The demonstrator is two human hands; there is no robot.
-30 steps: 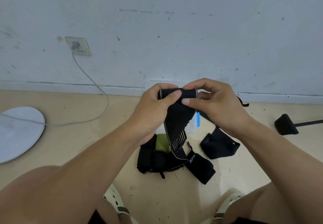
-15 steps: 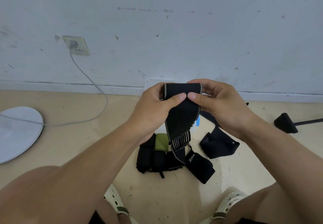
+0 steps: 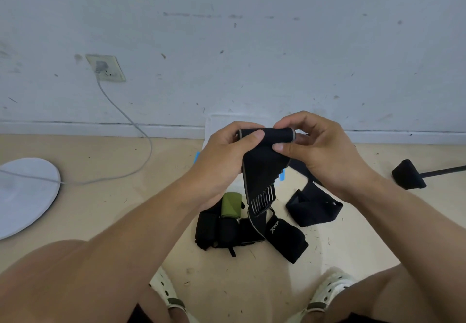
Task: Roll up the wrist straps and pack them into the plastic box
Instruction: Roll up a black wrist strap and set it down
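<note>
— Both hands on it? Where?
— Yes: left hand [image 3: 222, 156] and right hand [image 3: 320, 151] pinch the wrist strap [image 3: 262, 166] mid-frame, tail hanging.
— Advice?
— Roll tight, edges aligned; plastic box [image 3: 214, 126] waits behind.

Black wrist strap [image 3: 262, 169] — top end rolled, tail hanging — above plastic box [image 3: 283, 175].

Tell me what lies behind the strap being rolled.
A plastic box with blue clips sits behind the strap; only its edges show. The left hand and right hand cover its contents.
</note>
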